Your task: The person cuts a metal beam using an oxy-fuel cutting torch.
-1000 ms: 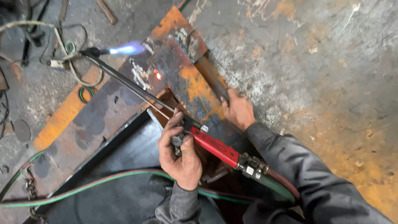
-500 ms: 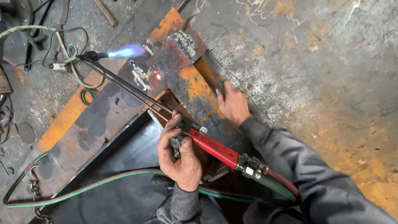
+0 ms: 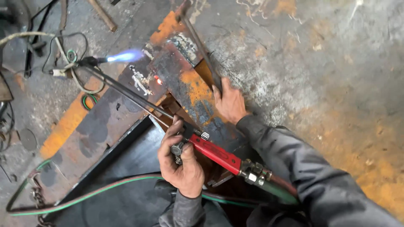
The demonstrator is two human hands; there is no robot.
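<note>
View from above of a person working with a gas cutting torch [image 3: 214, 151] over a rusty steel plate [image 3: 185, 84] lying on a concrete floor [image 3: 336, 84]. The left hand [image 3: 181, 162] is closed around the torch at the near end of its red handle, fingers by the valve knobs. The torch's long thin tubes run far and left to the tip, where a blue flame [image 3: 126, 55] burns out past the plate's left edge. A small red-hot spot [image 3: 158, 80] glows on the plate. The right hand [image 3: 229, 103] lies flat and open on the plate's right side, holding nothing, bracing it. Green and red hoses [image 3: 84, 195] trail from the handle across the near left. Doing this well likely means steadying the torch and keeping the bracing hand well away from the heat
</note>
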